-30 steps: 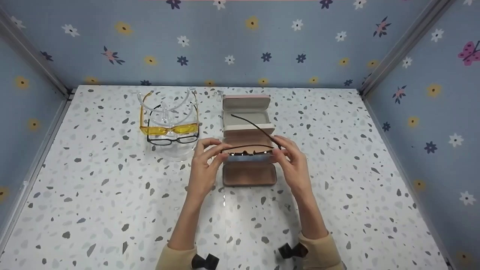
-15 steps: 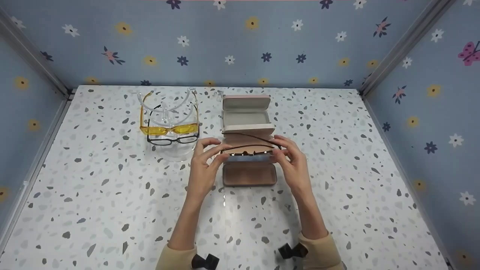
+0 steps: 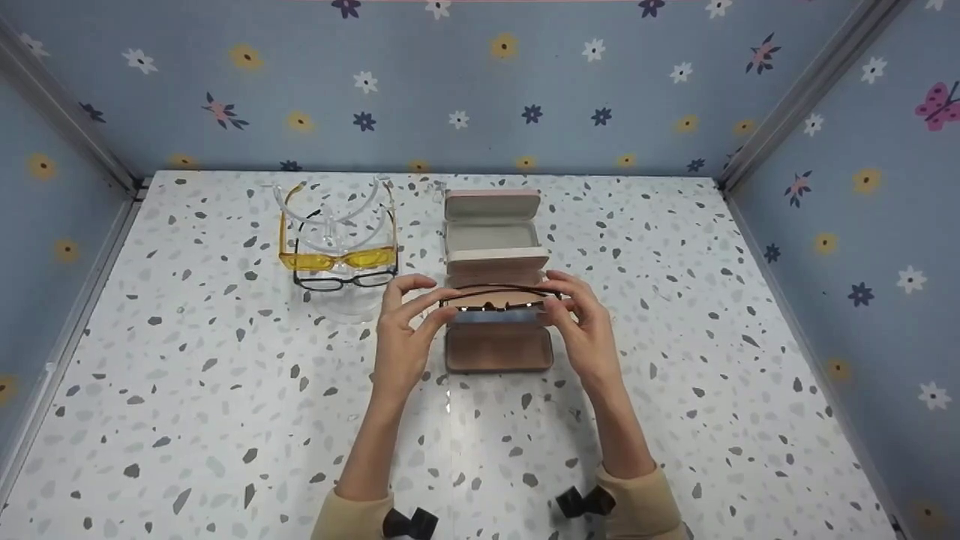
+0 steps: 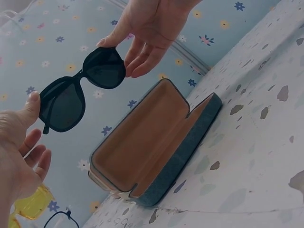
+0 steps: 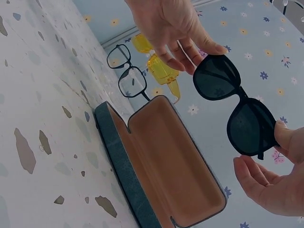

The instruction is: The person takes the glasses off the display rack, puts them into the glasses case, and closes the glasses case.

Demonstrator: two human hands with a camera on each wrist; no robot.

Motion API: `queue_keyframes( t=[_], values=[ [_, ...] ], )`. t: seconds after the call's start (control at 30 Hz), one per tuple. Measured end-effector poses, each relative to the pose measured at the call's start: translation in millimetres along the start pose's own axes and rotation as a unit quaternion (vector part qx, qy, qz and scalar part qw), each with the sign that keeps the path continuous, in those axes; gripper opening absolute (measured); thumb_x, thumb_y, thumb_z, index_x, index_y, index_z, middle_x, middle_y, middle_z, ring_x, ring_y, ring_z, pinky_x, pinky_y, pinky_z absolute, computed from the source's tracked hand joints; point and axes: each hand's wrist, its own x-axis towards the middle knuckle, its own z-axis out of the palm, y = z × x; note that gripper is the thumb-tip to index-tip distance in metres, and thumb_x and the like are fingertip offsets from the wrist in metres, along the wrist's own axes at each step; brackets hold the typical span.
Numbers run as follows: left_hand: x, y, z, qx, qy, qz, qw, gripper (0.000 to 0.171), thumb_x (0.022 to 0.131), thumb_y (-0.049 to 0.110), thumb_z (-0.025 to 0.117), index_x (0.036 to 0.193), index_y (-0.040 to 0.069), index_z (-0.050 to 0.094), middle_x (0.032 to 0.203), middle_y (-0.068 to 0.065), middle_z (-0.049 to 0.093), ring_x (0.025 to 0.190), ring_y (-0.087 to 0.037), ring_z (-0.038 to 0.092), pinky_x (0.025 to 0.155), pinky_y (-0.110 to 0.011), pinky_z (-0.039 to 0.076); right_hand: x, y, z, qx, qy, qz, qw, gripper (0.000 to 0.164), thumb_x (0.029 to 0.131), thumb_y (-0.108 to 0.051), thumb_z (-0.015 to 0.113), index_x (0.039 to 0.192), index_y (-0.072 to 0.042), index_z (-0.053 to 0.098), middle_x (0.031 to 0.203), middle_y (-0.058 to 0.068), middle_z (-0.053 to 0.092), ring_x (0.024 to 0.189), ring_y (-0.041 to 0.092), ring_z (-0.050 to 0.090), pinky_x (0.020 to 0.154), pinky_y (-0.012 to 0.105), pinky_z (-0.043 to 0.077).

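Observation:
A pair of dark sunglasses (image 4: 61,107) hangs between my hands, above an open glasses case (image 3: 499,351) with a tan lining and a dark teal outside. My left hand (image 3: 405,337) pinches one end of the frame between thumb and fingers. At the other end, my right hand (image 3: 589,334) grips the frame the same way. Both temples lie folded across behind the lenses in the head view. The right wrist view shows the dark lenses (image 5: 218,78) tilted, well off the case below.
Behind the teal case stands a second open glasses case (image 3: 493,236), pale inside. To the left, a clear display stand (image 3: 330,217) bears yellow glasses (image 3: 311,262) and black-framed glasses (image 3: 322,285). Flowered panels (image 3: 480,82) close off the speckled table (image 3: 675,420) at back and sides.
The temple on the right side has swung inward, from sticking out toward the back to lying folded along the frame. Both hands have kept nearly the same place.

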Motion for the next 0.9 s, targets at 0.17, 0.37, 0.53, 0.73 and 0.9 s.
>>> queue_keyframes(
  t=[0.17, 0.37, 0.53, 0.73, 0.9],
  values=[
    [-0.5, 0.2, -0.3, -0.007, 0.008, -0.003, 0.9999, 0.022, 0.087, 0.023, 0.078, 0.108, 0.019, 0.082, 0.127, -0.008, 0.057, 0.128, -0.021, 0.047, 0.116, -0.043, 0.037, -0.5, 1.1, 0.7, 0.018, -0.009, -0.001, 1.000, 0.023, 0.104, -0.008, 0.060, 0.123, 0.002, 0.068, 0.146, 0.013, 0.055, 0.098, 0.041, 0.066, 0.084, 0.034, 0.063],
    [-1.3, 1.4, 0.3, -0.017, 0.022, -0.023, 0.9993, 0.019, 0.087, 0.023, 0.079, 0.106, 0.019, 0.083, 0.126, -0.006, 0.056, 0.125, -0.016, 0.048, 0.113, -0.039, 0.039, -0.4, 1.4, 1.3, 0.022, -0.019, -0.004, 1.000, 0.024, 0.104, -0.007, 0.058, 0.123, 0.005, 0.066, 0.147, 0.022, 0.052, 0.099, 0.043, 0.064, 0.082, 0.028, 0.062],
    [-1.4, 2.5, 0.4, -0.021, 0.039, -0.044, 0.9980, 0.020, 0.083, 0.024, 0.083, 0.103, 0.019, 0.082, 0.123, -0.004, 0.056, 0.122, -0.014, 0.049, 0.107, -0.036, 0.045, -0.2, 0.5, 1.1, 0.019, -0.020, -0.004, 1.000, 0.024, 0.105, -0.007, 0.057, 0.122, 0.008, 0.065, 0.144, 0.020, 0.053, 0.092, 0.024, 0.065, 0.081, 0.025, 0.061],
    [-0.2, 1.7, 0.6, -0.018, 0.044, -0.039, 0.9981, 0.022, 0.082, 0.023, 0.084, 0.102, 0.014, 0.083, 0.122, -0.008, 0.058, 0.121, -0.017, 0.051, 0.107, -0.037, 0.044, -0.4, -0.6, 1.0, 0.028, -0.018, -0.006, 0.999, 0.024, 0.105, -0.005, 0.054, 0.119, 0.013, 0.063, 0.141, 0.026, 0.053, 0.093, 0.008, 0.066, 0.082, 0.023, 0.061],
    [0.0, 1.2, 1.1, -0.010, 0.046, -0.035, 0.9983, 0.021, 0.083, 0.022, 0.082, 0.101, 0.011, 0.083, 0.121, -0.008, 0.061, 0.122, -0.019, 0.053, 0.110, -0.036, 0.039, 0.3, -0.3, -1.0, 0.038, -0.035, 0.001, 0.999, 0.024, 0.106, -0.004, 0.053, 0.118, 0.014, 0.062, 0.139, 0.028, 0.052, 0.100, 0.006, 0.068, 0.081, 0.024, 0.061]
  ],
)
